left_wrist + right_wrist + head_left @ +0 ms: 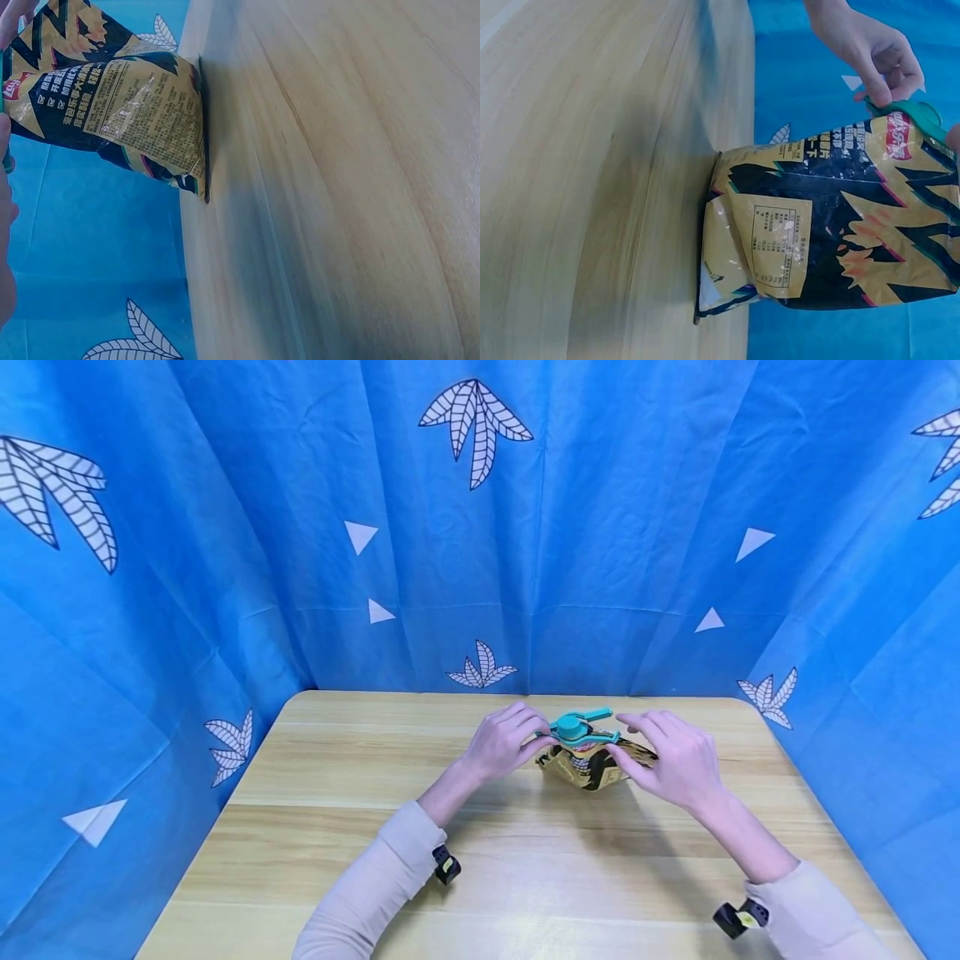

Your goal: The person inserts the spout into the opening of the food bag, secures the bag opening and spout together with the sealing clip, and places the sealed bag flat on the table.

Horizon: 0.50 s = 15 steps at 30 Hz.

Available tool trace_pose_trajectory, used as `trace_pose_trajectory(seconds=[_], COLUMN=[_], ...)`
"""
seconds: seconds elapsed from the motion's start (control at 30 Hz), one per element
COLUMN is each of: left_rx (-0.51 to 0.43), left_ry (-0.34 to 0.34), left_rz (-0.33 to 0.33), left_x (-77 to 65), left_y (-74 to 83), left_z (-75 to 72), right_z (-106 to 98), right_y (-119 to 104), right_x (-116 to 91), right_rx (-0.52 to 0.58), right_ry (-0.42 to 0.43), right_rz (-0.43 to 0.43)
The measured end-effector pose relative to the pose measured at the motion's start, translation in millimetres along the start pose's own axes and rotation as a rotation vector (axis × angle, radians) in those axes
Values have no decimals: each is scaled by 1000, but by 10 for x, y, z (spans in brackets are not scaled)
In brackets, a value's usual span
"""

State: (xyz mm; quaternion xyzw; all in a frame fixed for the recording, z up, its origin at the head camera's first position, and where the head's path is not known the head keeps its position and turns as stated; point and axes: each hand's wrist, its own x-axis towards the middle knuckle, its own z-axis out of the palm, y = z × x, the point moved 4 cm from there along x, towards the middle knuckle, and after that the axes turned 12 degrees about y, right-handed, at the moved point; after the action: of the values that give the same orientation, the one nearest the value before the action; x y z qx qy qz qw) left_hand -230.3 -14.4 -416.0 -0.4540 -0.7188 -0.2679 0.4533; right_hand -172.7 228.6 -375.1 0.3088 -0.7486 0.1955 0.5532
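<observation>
A gold and black snack bag (588,768) stands upright on the table, its printed side showing in the left wrist view. Across its top sits a teal bag clip (573,727) with a round cap, its two arms spread apart toward the right. My left hand (506,739) pinches the clip's left end, as the right wrist view also shows. At the other end is my right hand (672,758), thumb close to the nearer arm and fingers raised by the farther one; whether they touch is unclear. The right wrist view catches only a fingertip (953,139) of that hand.
The wooden table (337,860) spreads beneath both arms, and the bag stands near its far edge. A blue curtain (600,527) with white leaf prints hangs behind and along both sides.
</observation>
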Motion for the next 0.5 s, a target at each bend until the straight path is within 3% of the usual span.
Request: trace_pose_trajectory(seconds=[0.17, 0.5], left_rx=[8, 16], left_ry=[0, -4], left_rz=[3, 5], left_x=[5, 12], left_y=[2, 0], left_z=[-7, -13], right_z=[22, 78], right_y=[20, 38], right_x=[16, 48], right_rx=[-22, -38], right_ry=[-59, -138], right_rz=[49, 66])
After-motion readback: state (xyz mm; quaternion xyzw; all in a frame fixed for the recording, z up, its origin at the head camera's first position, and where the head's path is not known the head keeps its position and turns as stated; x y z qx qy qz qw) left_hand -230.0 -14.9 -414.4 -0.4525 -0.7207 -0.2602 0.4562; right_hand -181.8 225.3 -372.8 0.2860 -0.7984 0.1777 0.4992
